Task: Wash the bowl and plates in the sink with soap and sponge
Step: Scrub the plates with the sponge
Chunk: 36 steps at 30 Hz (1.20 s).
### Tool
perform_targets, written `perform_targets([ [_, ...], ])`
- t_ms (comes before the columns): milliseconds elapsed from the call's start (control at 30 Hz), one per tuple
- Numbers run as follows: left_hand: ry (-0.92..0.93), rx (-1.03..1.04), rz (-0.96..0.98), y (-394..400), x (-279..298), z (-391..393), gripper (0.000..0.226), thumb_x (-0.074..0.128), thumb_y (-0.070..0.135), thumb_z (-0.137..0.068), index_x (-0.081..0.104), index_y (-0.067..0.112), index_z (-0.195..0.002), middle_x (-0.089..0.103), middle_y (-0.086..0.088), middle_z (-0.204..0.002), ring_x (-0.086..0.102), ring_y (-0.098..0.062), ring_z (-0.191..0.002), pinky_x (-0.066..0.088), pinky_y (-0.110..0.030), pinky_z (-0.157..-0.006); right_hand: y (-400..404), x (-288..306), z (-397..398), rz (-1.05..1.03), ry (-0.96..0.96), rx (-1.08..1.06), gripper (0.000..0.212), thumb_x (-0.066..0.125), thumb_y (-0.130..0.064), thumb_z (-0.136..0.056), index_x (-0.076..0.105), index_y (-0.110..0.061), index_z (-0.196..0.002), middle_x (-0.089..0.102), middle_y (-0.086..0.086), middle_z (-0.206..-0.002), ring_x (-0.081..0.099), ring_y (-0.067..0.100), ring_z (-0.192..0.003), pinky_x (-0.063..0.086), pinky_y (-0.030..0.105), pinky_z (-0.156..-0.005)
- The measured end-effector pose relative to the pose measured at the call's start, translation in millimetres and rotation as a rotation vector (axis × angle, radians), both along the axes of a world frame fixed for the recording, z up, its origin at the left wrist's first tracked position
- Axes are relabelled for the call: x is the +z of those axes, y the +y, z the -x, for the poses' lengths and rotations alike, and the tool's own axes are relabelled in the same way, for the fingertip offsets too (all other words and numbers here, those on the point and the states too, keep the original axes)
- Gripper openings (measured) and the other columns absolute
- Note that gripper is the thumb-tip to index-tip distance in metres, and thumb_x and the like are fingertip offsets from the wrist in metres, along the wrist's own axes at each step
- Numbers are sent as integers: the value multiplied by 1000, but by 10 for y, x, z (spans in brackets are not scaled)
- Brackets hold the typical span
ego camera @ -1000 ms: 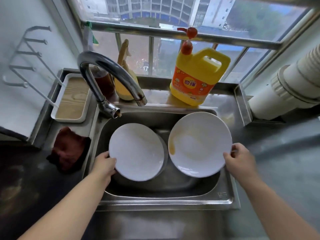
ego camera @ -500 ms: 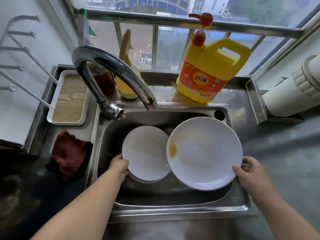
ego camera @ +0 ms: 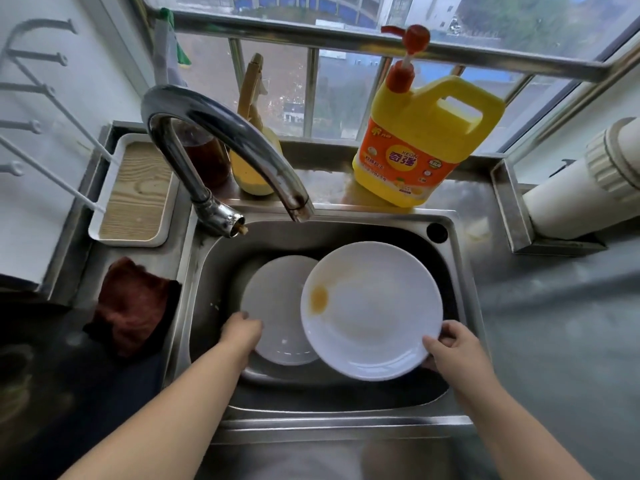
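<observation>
Plates: both face up in sink (ego camera: 460,306), large plate (ego camera: 372,310) overlapping small plate (ego camera: 277,306).
Fingers: right hand (ego camera: 453,348) grips large plate's rim; left hand (ego camera: 242,332) holds small plate's edge.

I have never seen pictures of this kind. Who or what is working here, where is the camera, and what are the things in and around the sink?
No machine is working here: these are a person's two bare hands. The camera sits on the person's head and looks forward and down, so both arms enter from the bottom edge.

The metal basin is the sink, with the tap curving above it. The left hand holds the rim of the smaller plate, which lies low in the basin. The right hand grips the edge of the larger plate, which has an orange stain and overlaps the smaller one.

Behind the sink stands a yellow soap jug with a red pump. On the left lie a tray and a dark red cloth. I cannot make out a sponge.
</observation>
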State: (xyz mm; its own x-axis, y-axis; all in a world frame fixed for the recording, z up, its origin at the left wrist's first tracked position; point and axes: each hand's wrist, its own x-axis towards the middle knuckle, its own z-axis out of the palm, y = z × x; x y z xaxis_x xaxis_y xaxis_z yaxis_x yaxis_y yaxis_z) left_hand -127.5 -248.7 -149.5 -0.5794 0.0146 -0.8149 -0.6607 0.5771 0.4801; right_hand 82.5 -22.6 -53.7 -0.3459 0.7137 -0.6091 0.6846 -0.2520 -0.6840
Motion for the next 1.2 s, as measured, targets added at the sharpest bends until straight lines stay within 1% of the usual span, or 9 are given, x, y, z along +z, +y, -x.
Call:
perform_targets([
  [167, -249, 101, -458, 97, 697, -240, 37, 41, 36, -101, 48, 11, -127, 64, -18, -115, 66, -29, -101, 52, -39, -87, -183, -188, 197, 246, 34, -120, 13, 55, -3, -94, 57, -9, -105, 64, 13, -104, 64, 26, -96, 55, 32, -71],
  [300, -266, 106, -615, 26, 900, -398, 43, 60, 13, -91, 40, 20, -128, 63, -17, -118, 69, -30, -97, 55, -42, -87, -322, -276, 323, 377, 136, -141, 18, 52, -3, -95, 54, -8, -112, 60, 12, -114, 60, 29, -106, 55, 33, -74],
  [567, -113, 206, -606, 16, 826, -513, 40, 49, -9, -92, 49, 10, -127, 59, -17, -123, 62, -32, -107, 59, -36, -77, -467, -283, 431, 507, 191, -83, 27, 55, -3, -94, 49, -11, -119, 59, 10, -115, 63, 28, -102, 57, 35, -79],
  [667, -58, 234, -566, -7, 855, -503, 32, 48, -10, -92, 55, 12, -114, 60, -13, -120, 61, -31, -107, 56, -38, -80, -392, -191, 432, 378, 50, 156, 22, 61, -16, -93, 55, -12, -114, 67, 7, -100, 69, 22, -88, 58, 31, -73],
  [733, -27, 275, -530, -32, 874, -487, 31, 46, -11, -92, 55, 10, -113, 61, -12, -116, 60, -31, -105, 54, -38, -77, -274, -135, 442, 107, -31, 301, 20, 60, -25, -93, 58, -12, -108, 67, 2, -92, 65, 15, -81, 53, 25, -67],
  [867, 15, 317, -471, -95, 906, -453, 26, 46, -9, -93, 56, 9, -110, 63, -13, -111, 61, -31, -103, 55, -33, -69, 136, -166, 541, -376, -88, 466, 28, 59, -27, -93, 56, -17, -119, 58, 3, -114, 54, 14, -99, 40, 22, -77],
  [1000, 47, 351, -428, -127, 910, -460, 21, 47, -6, -95, 57, 11, -100, 65, -9, -102, 64, -24, -89, 54, -29, -62, 393, -428, 728, -466, -329, 784, 54, 62, -40, -89, 46, -20, -136, 45, 10, -139, 38, 28, -130, 36, 39, -105],
  [1100, 64, 389, -404, -160, 897, -460, 20, 45, -3, -96, 58, 12, -96, 67, -9, -99, 65, -23, -86, 53, -29, -61, 444, -604, 820, -432, -478, 850, 68, 62, -49, -86, 39, -18, -142, 43, 13, -141, 38, 34, -130, 39, 44, -105],
  [1200, 68, 425, -383, -202, 869, -456, 19, 45, -2, -97, 59, 10, -101, 68, -10, -100, 65, -25, -90, 54, -33, -66, 446, -713, 881, -448, -523, 830, 65, 63, -42, -88, 38, -13, -140, 47, 18, -135, 44, 38, -122, 43, 46, -99],
])
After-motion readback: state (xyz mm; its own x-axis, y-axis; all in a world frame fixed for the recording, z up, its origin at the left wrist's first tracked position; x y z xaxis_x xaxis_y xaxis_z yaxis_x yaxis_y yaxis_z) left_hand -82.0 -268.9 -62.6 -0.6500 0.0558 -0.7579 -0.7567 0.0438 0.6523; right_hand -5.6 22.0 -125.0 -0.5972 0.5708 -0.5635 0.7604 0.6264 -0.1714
